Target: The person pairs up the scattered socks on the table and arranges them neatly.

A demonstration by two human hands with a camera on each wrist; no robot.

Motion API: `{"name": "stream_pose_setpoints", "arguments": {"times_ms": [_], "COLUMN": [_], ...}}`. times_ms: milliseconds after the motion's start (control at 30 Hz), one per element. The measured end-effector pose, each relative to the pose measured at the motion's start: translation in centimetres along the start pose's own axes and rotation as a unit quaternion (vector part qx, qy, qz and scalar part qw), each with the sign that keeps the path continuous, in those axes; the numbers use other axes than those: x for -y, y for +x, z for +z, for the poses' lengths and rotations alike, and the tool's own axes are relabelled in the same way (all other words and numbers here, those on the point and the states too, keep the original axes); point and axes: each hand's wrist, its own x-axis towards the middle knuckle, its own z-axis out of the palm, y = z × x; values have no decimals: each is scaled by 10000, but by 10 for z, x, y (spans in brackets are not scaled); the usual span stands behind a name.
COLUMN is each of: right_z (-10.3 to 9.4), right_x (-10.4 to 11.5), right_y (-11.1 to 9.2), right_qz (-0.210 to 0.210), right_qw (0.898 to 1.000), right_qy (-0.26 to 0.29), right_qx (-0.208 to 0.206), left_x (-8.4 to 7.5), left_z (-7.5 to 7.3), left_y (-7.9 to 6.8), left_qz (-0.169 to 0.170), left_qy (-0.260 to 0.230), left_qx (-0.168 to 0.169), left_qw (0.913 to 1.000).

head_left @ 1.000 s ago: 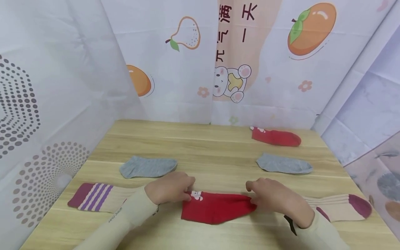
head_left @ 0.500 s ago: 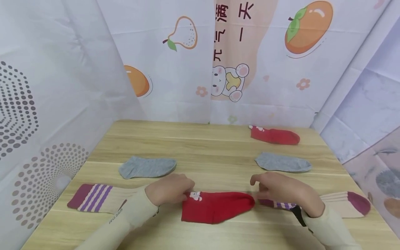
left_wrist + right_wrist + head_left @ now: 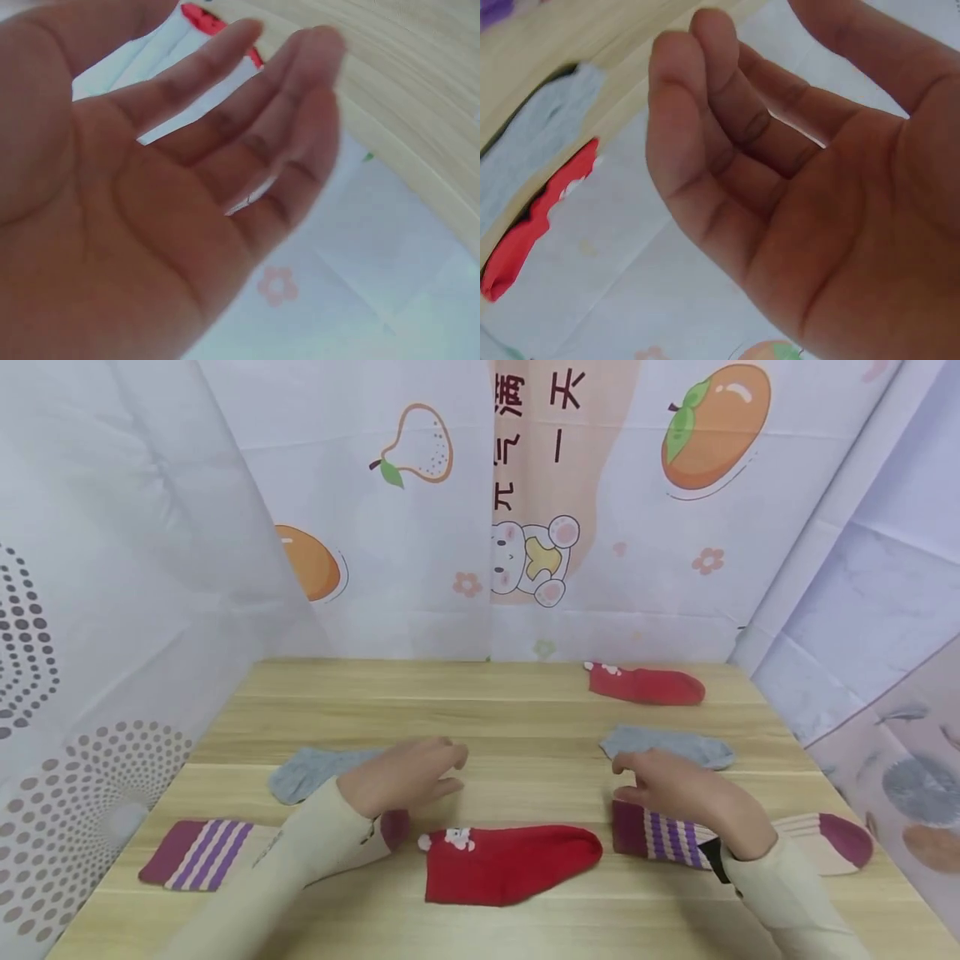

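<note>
A red sock [image 3: 517,864] with a white animal patch at its cuff lies flat near the front middle of the table. My left hand [image 3: 405,772] hovers up and left of it, fingers loosely bent and holding nothing; the left wrist view shows the bare palm [image 3: 142,217]. Beneath that arm lie a grey sock [image 3: 318,768], partly covered, and a cream sock [image 3: 206,856] with purple stripes. My right hand [image 3: 671,785] hangs over a second striped sock [image 3: 652,835], partly hiding it, and overlaps a second grey sock [image 3: 667,745]. Its palm [image 3: 840,225] is empty too.
Another red sock [image 3: 648,685] lies at the back right of the wooden table [image 3: 420,702]. A white printed curtain [image 3: 375,552] stands along the back edge, with more sheets at the left and right sides.
Both hands have come away from the middle red sock; the left has risen up and away from its cuff, the right has drawn off its toe. The head view has shifted slightly.
</note>
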Motion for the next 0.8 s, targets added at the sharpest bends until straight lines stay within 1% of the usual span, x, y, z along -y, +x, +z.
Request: {"name": "stream_pose_setpoints", "arguments": {"times_ms": [100,200,267,300,367,467,600,700,800], "right_z": [-4,-8,-10,-12,-17,-26,-37,-41,-43], "right_x": [-11,-24,-34,-40,-53,-76,-108,-130,-145], "right_y": [-2,-1,1,2,7,20,34,39,42], "right_qz": [2,-74,-23,-45,-102,-123,59,143,170], "right_qw": [9996,9978,9966,9959,9947,9925,9911,9895,9872], "right_qy": [-104,-317,-395,-417,-381,-419,-498,-508,-521], "right_qx": [-275,-583,-723,-796,-949,-1138,-1237,-1342,-1499], "left_x": [-2,-4,-7,-8,-12,-18,-25,-33,-44], "left_z": [-2,-1,1,2,2,0,0,2,3], "left_y": [21,43,57,64,79,100,127,145,162], "left_qz": [424,798,976,1039,1097,1036,972,1102,1186], "left_qy": [181,333,428,478,537,593,701,758,696], "left_qx": [-205,-440,-520,-507,-463,-367,-274,-266,-358], "left_qw": [9987,9953,9929,9921,9914,9922,9924,9907,9899]}}
